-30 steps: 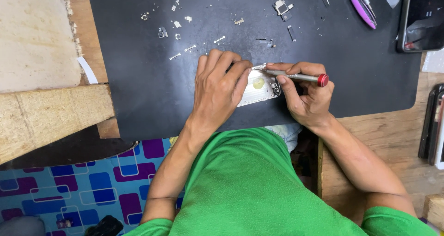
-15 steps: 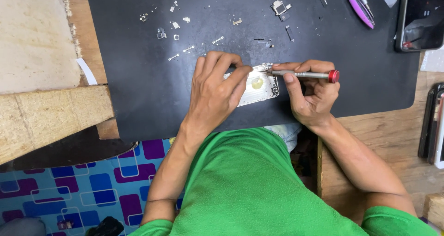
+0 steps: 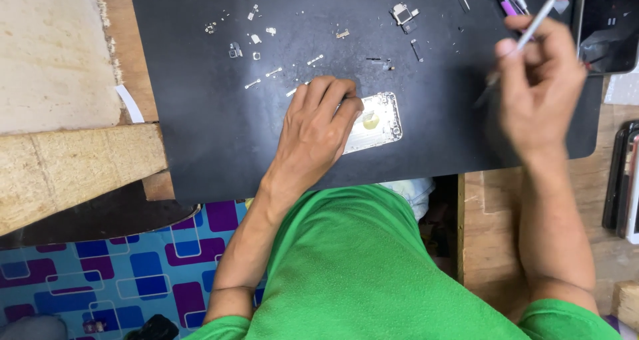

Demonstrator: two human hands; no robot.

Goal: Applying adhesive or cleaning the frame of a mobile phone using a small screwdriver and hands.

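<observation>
While the left hand's fingers are pressing flat, unclenched, on the opened silver phone housing at mid-mat, the right hand is gripping a red-capped screwdriver, lifted at far right. Loose screws and brackets are lying farther out on the black mat covering the table. Steady downward pressure is probably keeping the housing from sliding.
</observation>
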